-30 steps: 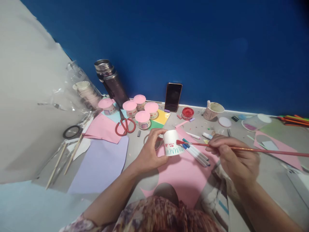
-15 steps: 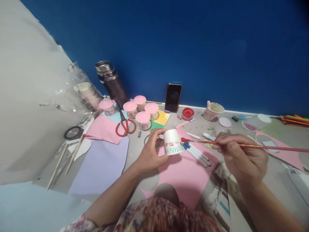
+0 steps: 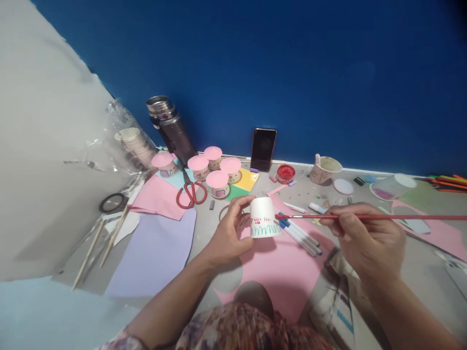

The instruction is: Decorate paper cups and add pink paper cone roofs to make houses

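My left hand (image 3: pixel 229 233) grips a white paper cup (image 3: pixel 261 209) turned upside down, thumb near its rim and fingers near its base. Red dabs and a green zigzag line run round the cup's side. Between the fingers of my right hand (image 3: pixel 368 243) is a thin red paintbrush (image 3: pixel 397 217), held level. Its red-coated tip is at the right side of the cup, by the red dabs. Below lies a pink sheet (image 3: pixel 280 262) with round cut-outs, and several markers (image 3: pixel 299 236) rest on it. An open pot of red paint (image 3: pixel 285 173) stands behind the cup.
Several small decorated cups with pink tops (image 3: pixel 218 180) stand at the back left, near red-handled scissors (image 3: pixel 191 193) and a tall flask (image 3: pixel 173 131). A phone (image 3: pixel 263 148) leans on the blue wall. A paper cup (image 3: pixel 325 170) and a cloth (image 3: pixel 335 301) are at right.
The brush has levelled out and its tip sits slightly lower against the cup's right side. The cup is a little more upright in my left hand. The whole view has shifted slightly.
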Tool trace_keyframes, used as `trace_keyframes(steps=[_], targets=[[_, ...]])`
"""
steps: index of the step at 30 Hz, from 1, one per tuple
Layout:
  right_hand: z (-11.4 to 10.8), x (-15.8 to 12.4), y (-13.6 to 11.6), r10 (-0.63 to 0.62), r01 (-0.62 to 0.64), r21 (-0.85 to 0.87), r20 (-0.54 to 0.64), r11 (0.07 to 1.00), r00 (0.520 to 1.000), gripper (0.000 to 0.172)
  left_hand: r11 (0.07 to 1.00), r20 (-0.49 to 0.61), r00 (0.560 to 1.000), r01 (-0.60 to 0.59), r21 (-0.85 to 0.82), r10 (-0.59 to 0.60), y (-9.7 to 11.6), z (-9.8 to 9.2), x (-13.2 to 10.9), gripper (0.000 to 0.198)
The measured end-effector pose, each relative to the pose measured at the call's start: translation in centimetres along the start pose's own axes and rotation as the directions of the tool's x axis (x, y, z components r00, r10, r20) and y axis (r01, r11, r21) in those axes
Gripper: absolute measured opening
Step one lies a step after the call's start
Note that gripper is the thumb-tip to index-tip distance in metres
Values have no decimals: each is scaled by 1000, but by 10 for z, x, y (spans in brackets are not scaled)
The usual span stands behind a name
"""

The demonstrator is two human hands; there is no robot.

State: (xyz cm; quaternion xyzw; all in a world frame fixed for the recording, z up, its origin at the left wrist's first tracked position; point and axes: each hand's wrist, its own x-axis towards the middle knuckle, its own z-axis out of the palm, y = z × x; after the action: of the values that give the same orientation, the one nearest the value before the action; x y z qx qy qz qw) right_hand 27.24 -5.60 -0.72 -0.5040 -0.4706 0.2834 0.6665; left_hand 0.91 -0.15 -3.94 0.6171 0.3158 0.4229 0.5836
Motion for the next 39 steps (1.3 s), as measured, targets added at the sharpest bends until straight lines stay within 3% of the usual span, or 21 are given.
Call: trace_keyframes(steps=[8,21,26,35,39], targets=[[0,-1,2,23,-22,-30,37,999,999,10,1000,24,1000,3,3,-3,4,2,-1,71],[3,-2,-2,-42,48,-155,42,987,998,16,1000,52,999,-10,-1,10,5,2,-1,73],[1,-2,0,-22,23,-122,13,992,1000,13,1000,41,999,-3,22,2,5,1,-1,73],[2,-1,-2,-90,102,-183,72,978,993,13,995,45,998,-53,85,49,-1,0,-2,76],[1,-1,-3,-91,100,-132,74,986,993,12,997,55,998,-30,76,26,1,-1,-3,73]])
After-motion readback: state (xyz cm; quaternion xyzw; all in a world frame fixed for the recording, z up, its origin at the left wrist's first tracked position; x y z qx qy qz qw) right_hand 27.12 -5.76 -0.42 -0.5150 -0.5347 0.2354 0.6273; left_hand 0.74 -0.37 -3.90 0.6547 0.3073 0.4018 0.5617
